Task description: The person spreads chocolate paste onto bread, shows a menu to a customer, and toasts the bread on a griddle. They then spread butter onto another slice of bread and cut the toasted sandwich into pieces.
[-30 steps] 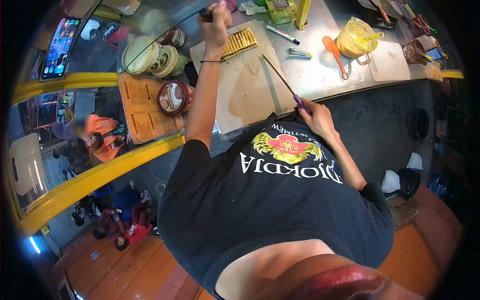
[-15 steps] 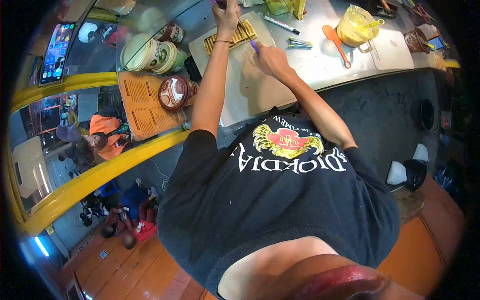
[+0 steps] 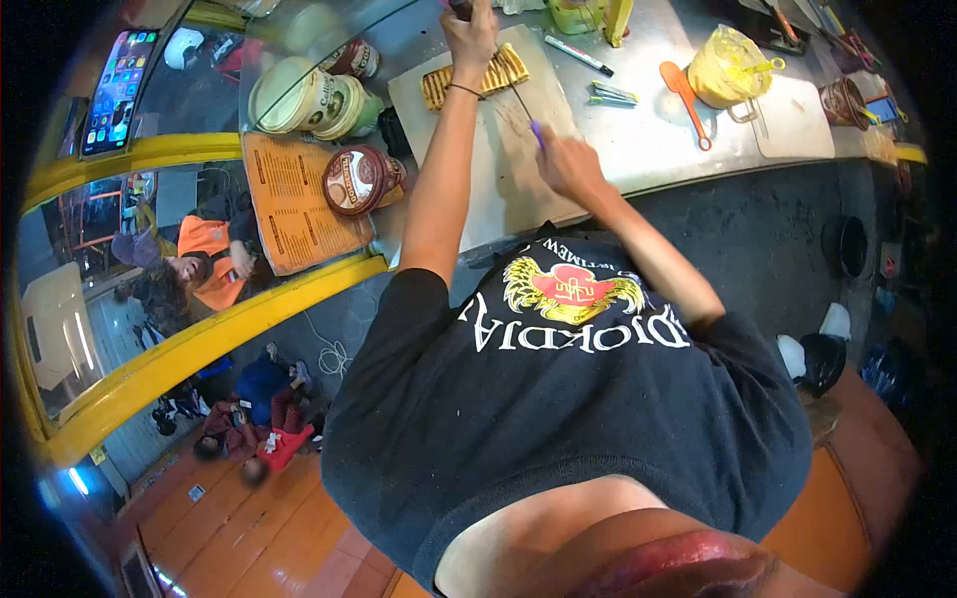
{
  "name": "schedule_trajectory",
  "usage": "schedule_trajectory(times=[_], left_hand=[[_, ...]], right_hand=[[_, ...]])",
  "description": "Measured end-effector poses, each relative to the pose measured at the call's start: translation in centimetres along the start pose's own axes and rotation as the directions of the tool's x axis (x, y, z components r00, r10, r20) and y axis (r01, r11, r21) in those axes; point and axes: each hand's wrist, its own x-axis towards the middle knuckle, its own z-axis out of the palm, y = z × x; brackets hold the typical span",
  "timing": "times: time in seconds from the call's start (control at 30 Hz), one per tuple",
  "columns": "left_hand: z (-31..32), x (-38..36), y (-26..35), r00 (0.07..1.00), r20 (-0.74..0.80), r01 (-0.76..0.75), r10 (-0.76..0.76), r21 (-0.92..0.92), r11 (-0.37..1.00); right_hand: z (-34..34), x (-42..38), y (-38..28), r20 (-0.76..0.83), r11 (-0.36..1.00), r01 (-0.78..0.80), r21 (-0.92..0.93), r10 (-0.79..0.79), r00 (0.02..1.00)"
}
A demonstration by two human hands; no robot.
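Observation:
A grilled toast (image 3: 503, 68) with dark stripes lies on a pale cutting board (image 3: 518, 174). My left hand (image 3: 471, 45) is over the toast, its fingers closed round a dark thing at the top edge of the view; I cannot tell what it is. My right hand (image 3: 573, 167) is closed on the purple handle of a thin-bladed knife (image 3: 523, 103). The blade runs from that hand up toward the toast's near edge. A dark band circles my left wrist.
Left of the board are a brown-lidded tub (image 3: 351, 181), a menu sheet (image 3: 289, 204) and pale tubs (image 3: 289, 95). Rightward lie a marker (image 3: 578, 57), an orange spatula (image 3: 685, 100) and a yellow-smeared container (image 3: 726, 70). A phone (image 3: 120, 95) is at far left; people are below.
My right hand has drawn back toward my body and away from the toast, so more of the knife blade shows. My left hand stays over the toast. The whole view has shifted slightly.

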Motion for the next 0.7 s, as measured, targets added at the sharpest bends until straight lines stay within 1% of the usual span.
schedule_trajectory(times=[0.03, 0.07, 0.1, 0.17, 0.2, 0.27, 0.3, 0.33, 0.37, 0.43, 0.47, 0.5, 0.53, 0.57, 0.6, 0.63, 0.67, 0.7], left_hand=[[-0.2, 0.1, -0.3, 1.000, 0.008, -0.013, 0.013, 0.002, 1.000], [0.0, -0.2, 0.3, 0.999, 0.001, 0.037, -0.037, -0.018, 0.999], [-0.1, -0.3, 0.2, 0.999, 0.004, 0.046, -0.046, -0.017, 0.999], [0.0, 0.1, 0.2, 0.997, -0.028, -0.068, 0.071, 0.108, 0.992], [-0.1, 0.0, 0.1, 0.999, -0.022, -0.022, 0.024, 0.086, 0.996], [0.1, -0.2, -0.3, 0.998, -0.032, -0.044, 0.046, 0.071, 0.996], [0.0, -0.2, -0.3, 0.996, -0.050, -0.065, 0.068, 0.064, 0.996], [0.0, -0.7, 0.4, 0.998, -0.058, -0.002, 0.008, 0.099, 0.995], [0.0, -0.6, 0.2, 0.998, -0.066, -0.005, 0.012, 0.098, 0.995], [0.0, -0.6, -0.6, 0.998, -0.058, -0.013, 0.014, 0.029, 1.000], [0.1, -0.4, -0.5, 0.991, -0.074, -0.101, 0.113, 0.146, 0.984], [-0.1, -0.5, -0.5, 0.992, -0.069, -0.095, 0.106, 0.145, 0.985], [-0.2, -0.5, -0.4, 0.998, -0.044, -0.043, 0.049, 0.128, 0.991], [-0.1, -0.4, -0.5, 1.000, -0.021, 0.007, -0.005, 0.111, 0.994], [0.0, -0.4, -0.6, 0.999, -0.016, 0.032, -0.031, 0.060, 0.998], [0.1, -0.7, -0.7, 0.999, -0.012, 0.032, -0.031, 0.063, 0.997], [0.2, -0.5, -1.0, 0.994, -0.018, -0.103, 0.106, 0.115, 0.988], [0.2, 0.0, -1.1, 0.969, -0.023, -0.239, 0.246, 0.165, 0.957]], right_hand=[[-0.8, -1.3, -0.2, 0.087, 0.999, -0.047, -0.004, 0.047, 0.995], [-0.3, -0.6, -0.1, 0.081, 0.998, -0.046, -0.030, 0.049, 0.996], [0.7, 1.1, 0.1, 0.085, 0.998, -0.055, -0.028, 0.057, 0.995], [2.7, 5.7, 1.0, -0.047, 0.999, 0.038, -0.007, -0.038, 0.998], [3.4, 6.6, 1.5, -0.053, 0.999, 0.033, -0.012, -0.033, 0.998], [4.6, 7.8, 1.9, 0.047, 0.997, -0.064, -0.052, 0.067, 0.997], [3.6, 5.6, 1.6, 0.063, 0.996, -0.086, -0.026, 0.088, 0.994], [2.2, 2.4, 1.3, 0.081, 0.995, -0.103, -0.004, 0.103, 0.991], [1.6, 0.4, 1.1, 0.083, 0.995, -0.095, -0.007, 0.095, 0.992], [1.1, -2.0, 1.2, 0.188, 0.992, -0.125, -0.018, 0.126, 0.974], [1.7, -0.9, 1.5, 0.126, 0.996, -0.084, -0.022, 0.086, 0.988], [3.4, 1.1, 2.1, 0.127, 0.995, -0.093, -0.021, 0.095, 0.987], [5.5, 3.9, 3.3, 0.033, 0.997, -0.054, -0.052, 0.056, 0.998], [5.6, 5.1, 3.5, -0.060, 0.996, -0.016, -0.089, 0.010, 0.998], [5.7, 4.8, 3.7, -0.053, 0.995, -0.008, -0.104, 0.002, 0.999], [5.6, 2.6, 4.1, 0.028, 0.995, -0.028, -0.099, 0.031, 0.999], [3.8, -1.1, 3.9, 0.105, 0.994, -0.040, -0.102, 0.050, 0.993], [3.2, -5.6, 5.1, 0.009, 0.999, 0.044, -0.024, -0.044, 0.999]])
